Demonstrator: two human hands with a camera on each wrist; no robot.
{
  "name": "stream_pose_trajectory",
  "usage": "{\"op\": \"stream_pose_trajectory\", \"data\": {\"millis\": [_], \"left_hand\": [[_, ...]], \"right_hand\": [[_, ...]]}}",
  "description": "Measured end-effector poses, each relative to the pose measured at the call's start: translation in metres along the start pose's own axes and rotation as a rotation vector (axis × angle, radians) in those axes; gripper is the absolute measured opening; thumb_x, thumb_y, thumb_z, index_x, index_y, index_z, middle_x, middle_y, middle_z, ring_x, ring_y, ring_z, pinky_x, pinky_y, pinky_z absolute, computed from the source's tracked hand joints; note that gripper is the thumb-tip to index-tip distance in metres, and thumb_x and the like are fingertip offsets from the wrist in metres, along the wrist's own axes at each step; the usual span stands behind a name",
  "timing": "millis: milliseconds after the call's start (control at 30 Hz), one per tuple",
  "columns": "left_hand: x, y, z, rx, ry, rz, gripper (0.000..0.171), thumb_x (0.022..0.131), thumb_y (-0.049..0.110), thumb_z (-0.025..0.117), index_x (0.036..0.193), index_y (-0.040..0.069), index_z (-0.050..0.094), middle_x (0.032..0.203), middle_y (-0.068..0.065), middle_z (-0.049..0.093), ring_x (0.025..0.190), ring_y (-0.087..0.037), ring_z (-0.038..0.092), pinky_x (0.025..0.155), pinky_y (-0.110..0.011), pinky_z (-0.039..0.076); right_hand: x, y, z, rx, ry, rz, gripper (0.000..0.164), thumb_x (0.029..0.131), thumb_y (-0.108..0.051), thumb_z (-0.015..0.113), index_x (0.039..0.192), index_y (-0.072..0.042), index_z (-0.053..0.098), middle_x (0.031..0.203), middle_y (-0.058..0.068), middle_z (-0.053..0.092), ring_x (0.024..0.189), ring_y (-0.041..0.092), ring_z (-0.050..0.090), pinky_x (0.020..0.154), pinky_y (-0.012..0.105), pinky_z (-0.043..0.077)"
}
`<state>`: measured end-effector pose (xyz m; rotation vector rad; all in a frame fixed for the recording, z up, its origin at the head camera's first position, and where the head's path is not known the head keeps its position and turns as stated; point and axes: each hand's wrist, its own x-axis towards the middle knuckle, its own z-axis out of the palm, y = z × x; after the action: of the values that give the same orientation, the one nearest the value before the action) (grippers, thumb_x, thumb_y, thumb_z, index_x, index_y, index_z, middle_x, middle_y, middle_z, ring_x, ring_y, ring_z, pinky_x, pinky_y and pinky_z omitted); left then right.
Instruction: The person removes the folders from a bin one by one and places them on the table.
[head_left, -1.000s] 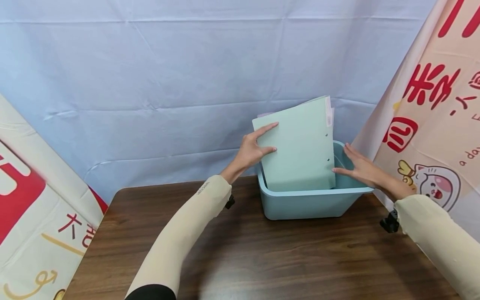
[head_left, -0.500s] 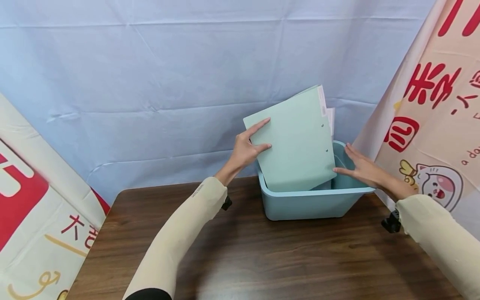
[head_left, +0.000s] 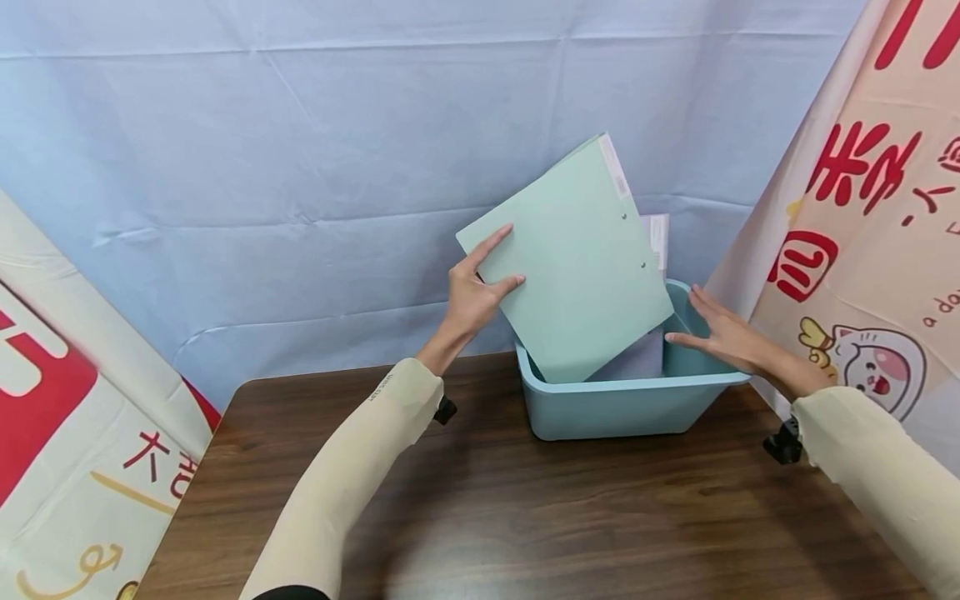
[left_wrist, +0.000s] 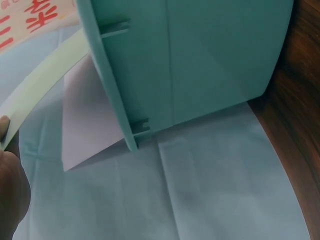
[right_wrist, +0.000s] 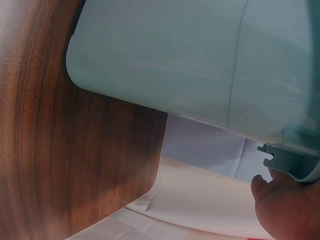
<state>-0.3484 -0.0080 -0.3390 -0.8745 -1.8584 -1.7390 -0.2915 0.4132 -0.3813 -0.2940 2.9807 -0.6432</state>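
Note:
A light green file folder with a white label strip leans left in the head view, its lower corner inside the blue-green plastic bin. My left hand pinches its left edge, thumb in front. The left wrist view shows that folder edge-on beside my left hand. Behind it a lilac folder stands in the bin, partly hidden. My right hand rests at the bin's right end, fingers straight and thumb extended over the inside. In the right wrist view, that hand is right at the rim.
The bin stands near the back edge of a dark brown wooden table. A pale blue cloth hangs behind it. Printed cloths hang on both sides, the right one close to my right forearm.
My left hand has moved left and slightly up, tilting the green folder left and lifting it higher. More of the lilac folder shows behind it. My right hand and the bin have stayed put.

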Motion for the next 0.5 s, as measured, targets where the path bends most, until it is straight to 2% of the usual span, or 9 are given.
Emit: {"op": "stream_pose_trajectory", "data": {"millis": [133,333,500], "left_hand": [[0.001,0.005,-0.005,-0.042,0.048,-0.025,0.075,0.082,-0.006,0.087,0.148,0.022,0.065,0.150,0.001,0.063,0.128,-0.016,0.065,0.099,-0.036,0.059],[0.000,0.010,-0.012,-0.069,0.121,-0.024,0.077,0.081,-0.008,0.088,0.149,0.020,0.065,0.153,0.000,0.060,0.131,-0.017,0.063,0.098,-0.038,0.060],[0.000,0.018,-0.018,-0.079,0.143,-0.021,0.079,0.081,-0.008,0.088,0.150,0.021,0.063,0.153,0.002,0.060,0.126,-0.018,0.066,0.092,-0.036,0.062]], "right_hand": [[0.000,0.000,0.000,-0.002,0.006,0.003,0.111,0.102,-0.061,0.059,0.167,-0.001,-0.009,0.174,0.026,-0.013,0.157,0.056,0.001,0.115,0.083,0.012],[-0.001,0.001,0.000,-0.003,0.012,-0.013,0.110,0.102,-0.057,0.060,0.167,0.000,-0.007,0.174,0.026,-0.011,0.157,0.057,0.003,0.115,0.083,0.013],[-0.002,0.000,0.000,-0.001,0.014,-0.015,0.108,0.103,-0.055,0.061,0.167,-0.001,-0.008,0.174,0.026,-0.011,0.158,0.056,0.002,0.115,0.083,0.012]]}}
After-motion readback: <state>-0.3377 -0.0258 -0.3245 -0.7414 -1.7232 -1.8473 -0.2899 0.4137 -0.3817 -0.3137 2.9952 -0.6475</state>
